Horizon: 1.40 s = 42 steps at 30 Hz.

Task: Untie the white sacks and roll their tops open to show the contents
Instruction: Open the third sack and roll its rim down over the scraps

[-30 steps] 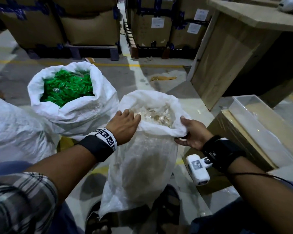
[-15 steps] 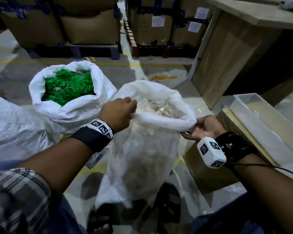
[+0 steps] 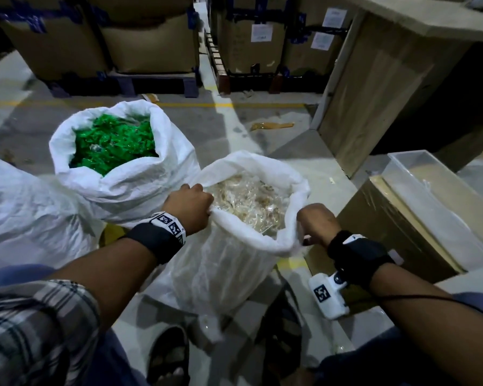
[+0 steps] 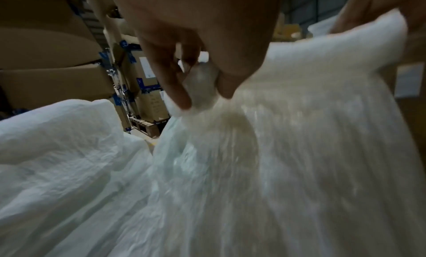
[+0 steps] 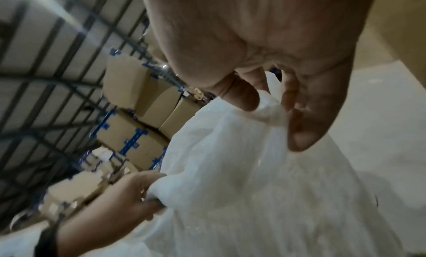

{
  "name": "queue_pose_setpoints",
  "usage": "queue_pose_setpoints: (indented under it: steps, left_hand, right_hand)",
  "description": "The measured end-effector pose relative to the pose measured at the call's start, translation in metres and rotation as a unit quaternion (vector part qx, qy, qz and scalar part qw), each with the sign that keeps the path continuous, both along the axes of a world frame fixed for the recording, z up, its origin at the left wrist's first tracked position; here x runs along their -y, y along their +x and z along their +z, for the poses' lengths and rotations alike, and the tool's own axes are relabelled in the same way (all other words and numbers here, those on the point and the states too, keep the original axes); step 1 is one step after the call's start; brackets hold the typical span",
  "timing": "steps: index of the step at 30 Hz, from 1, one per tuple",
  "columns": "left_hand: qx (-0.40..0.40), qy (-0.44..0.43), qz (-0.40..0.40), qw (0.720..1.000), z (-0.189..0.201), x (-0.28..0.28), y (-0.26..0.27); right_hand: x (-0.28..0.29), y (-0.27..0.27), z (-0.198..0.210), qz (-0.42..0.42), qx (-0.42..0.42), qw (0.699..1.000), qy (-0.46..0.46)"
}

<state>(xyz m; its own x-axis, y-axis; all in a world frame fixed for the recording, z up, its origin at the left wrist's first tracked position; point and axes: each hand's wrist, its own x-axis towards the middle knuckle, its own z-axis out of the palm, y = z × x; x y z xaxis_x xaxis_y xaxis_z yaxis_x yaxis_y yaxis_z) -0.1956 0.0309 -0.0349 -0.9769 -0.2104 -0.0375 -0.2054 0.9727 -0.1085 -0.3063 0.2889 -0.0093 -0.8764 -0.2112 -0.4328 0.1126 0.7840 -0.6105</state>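
A thin white sack (image 3: 223, 263) stands between my feet, its mouth open on pale beige pieces (image 3: 251, 201) in clear wrap. My left hand (image 3: 188, 208) grips the rolled rim at the sack's left side; in the left wrist view the fingers (image 4: 175, 89) curl round the bunched rim (image 4: 202, 86). My right hand (image 3: 315, 224) grips the rim at the right side, and in the right wrist view its thumb and fingers (image 5: 304, 129) pinch the white fabric (image 5: 269, 107). Behind it to the left, a second white sack (image 3: 140, 188) sits with its top rolled down on green pieces (image 3: 112, 140).
Another white sack (image 3: 25, 207) lies at the far left. A taped cardboard box (image 3: 388, 232) carrying a clear plastic tray (image 3: 441, 196) stands close on the right, a wooden table (image 3: 402, 65) behind it. Stacked cartons on pallets (image 3: 151, 45) line the back. My sandalled feet (image 3: 168, 355) flank the sack's base.
Both hands turned from resting on the rim to gripping it with curled fingers. The rim rose and rolled outward, the mouth widened, and the right wrist rotated palm-down.
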Motion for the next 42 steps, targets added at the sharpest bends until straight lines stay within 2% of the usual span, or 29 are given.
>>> queue_pose_setpoints:
  steps: [2, 4, 7, 9, 10, 11, 12, 13, 15, 18, 21, 22, 24, 26, 27, 29, 31, 32, 34, 36, 37, 39, 41, 42]
  left_hand:
    - [0.021, 0.015, 0.012, 1.0, 0.001, 0.003, -0.002]
    - [0.027, 0.023, 0.014, 0.999, 0.003, 0.003, -0.003]
    - [0.028, 0.023, 0.01, 0.999, 0.003, 0.001, -0.003]
    - [0.023, 0.023, 0.017, 0.999, 0.003, 0.002, -0.002]
    - [0.018, 0.027, 0.025, 0.999, 0.005, 0.005, -0.001]
    - [0.008, 0.036, 0.036, 0.999, 0.007, 0.01, 0.0]
    - [-0.007, 0.046, 0.05, 0.998, 0.009, 0.015, 0.0]
    - [-0.024, 0.055, 0.066, 0.996, 0.012, 0.02, 0.001]
    - [-0.06, 0.062, 0.088, 0.992, 0.013, 0.027, 0.002]
    - [-0.038, 0.051, 0.1, 0.993, 0.004, 0.031, 0.004]
    - [0.08, 0.057, 0.114, 0.989, -0.013, 0.031, 0.005]
    - [0.119, 0.059, 0.118, 0.984, -0.016, 0.03, 0.006]
    - [0.197, 0.038, 0.109, 0.974, -0.014, 0.029, 0.006]
    - [0.292, 0.031, 0.084, 0.952, -0.002, 0.025, 0.006]
    - [0.335, 0.042, 0.073, 0.939, 0.002, 0.025, 0.003]
    - [0.368, 0.093, 0.063, 0.923, 0.014, 0.023, -0.003]
    - [0.334, 0.145, 0.056, 0.93, 0.03, 0.017, -0.011]
    - [0.294, 0.156, 0.044, 0.942, 0.04, 0.014, -0.013]
    - [0.144, 0.137, 0.017, 0.98, 0.052, 0.006, -0.015]
    - [-0.011, 0.161, -0.004, 0.987, 0.056, -0.004, -0.013]
    - [-0.054, 0.174, -0.016, 0.983, 0.053, -0.009, -0.013]
    - [-0.067, 0.17, -0.028, 0.983, 0.047, -0.016, -0.015]
    - [-0.04, 0.174, -0.023, 0.984, 0.039, -0.018, -0.018]
    - [-0.027, 0.184, -0.018, 0.982, 0.036, -0.016, -0.019]
  right_hand:
    - [-0.002, -0.003, 0.001, -0.031, -0.02, 0.999, -0.026]
    - [-0.003, -0.006, -0.002, -0.085, 0.006, 0.994, -0.066]
    - [-0.003, -0.009, -0.006, -0.074, 0.024, 0.995, -0.062]
    - [-0.006, -0.014, -0.002, -0.103, 0.082, 0.984, -0.123]
    - [-0.008, -0.018, 0.0, -0.146, 0.153, 0.957, -0.199]
    - [-0.012, -0.021, 0.004, -0.192, 0.223, 0.917, -0.269]
    - [-0.016, -0.024, 0.007, -0.23, 0.275, 0.882, -0.306]
    - [-0.019, -0.026, 0.012, -0.253, 0.302, 0.861, -0.323]
    - [-0.022, -0.025, 0.018, -0.246, 0.316, 0.849, -0.346]
    - [-0.014, -0.014, 0.017, -0.193, 0.281, 0.887, -0.31]
    - [-0.007, -0.006, 0.01, -0.205, 0.234, 0.923, -0.226]
    - [-0.007, -0.007, 0.007, -0.203, 0.176, 0.945, -0.184]
    - [-0.01, -0.012, -0.001, -0.098, -0.009, 0.993, -0.062]
    - [-0.013, -0.016, -0.002, 0.017, -0.166, 0.986, -0.003]
    - [-0.013, -0.015, -0.001, 0.044, -0.202, 0.978, -0.01]
    - [-0.007, -0.013, 0.002, 0.055, -0.21, 0.975, -0.04]
    - [-0.002, -0.009, 0.002, 0.093, -0.198, 0.975, -0.03]
    - [0.001, -0.007, 0.003, 0.124, -0.2, 0.972, -0.004]
    - [0.004, -0.001, 0.002, 0.189, -0.218, 0.956, 0.054]
    - [0.005, 0.001, -0.001, 0.205, -0.227, 0.95, 0.06]
    - [0.005, 0.001, -0.001, 0.201, -0.228, 0.951, 0.053]
    - [0.006, 0.0, 0.0, 0.171, -0.195, 0.966, -0.003]
    - [0.005, 0.0, 0.003, 0.085, -0.079, 0.983, -0.144]
    - [0.005, -0.001, 0.004, 0.034, -0.009, 0.975, -0.219]
